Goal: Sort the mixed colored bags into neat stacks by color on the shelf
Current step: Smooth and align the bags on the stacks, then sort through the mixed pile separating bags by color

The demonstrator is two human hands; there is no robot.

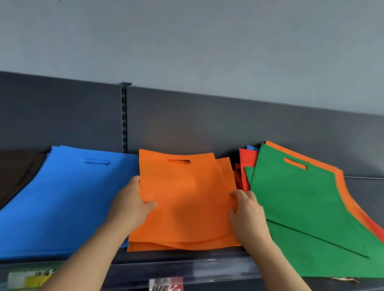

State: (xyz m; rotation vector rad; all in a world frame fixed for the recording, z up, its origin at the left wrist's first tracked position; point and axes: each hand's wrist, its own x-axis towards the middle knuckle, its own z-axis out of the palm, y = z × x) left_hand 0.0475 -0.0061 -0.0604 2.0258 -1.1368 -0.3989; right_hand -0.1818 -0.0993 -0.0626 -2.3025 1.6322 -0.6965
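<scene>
Both my hands clamp the orange stack (184,204) on the shelf (372,190), left hand (132,200) and right hand (245,213) at its side edges, beside the blue stack (60,197). Squaring step, I judge; next needs a bag from the mixed pile (299,205).

Soft, even, fairly bright light, faint shadows beneath the orange bags (186,204), wide-angle bowing toward the frame edges, slight overall softness, smeared blur on the clear front rail (244,268) and price labels (166,290) below.
</scene>
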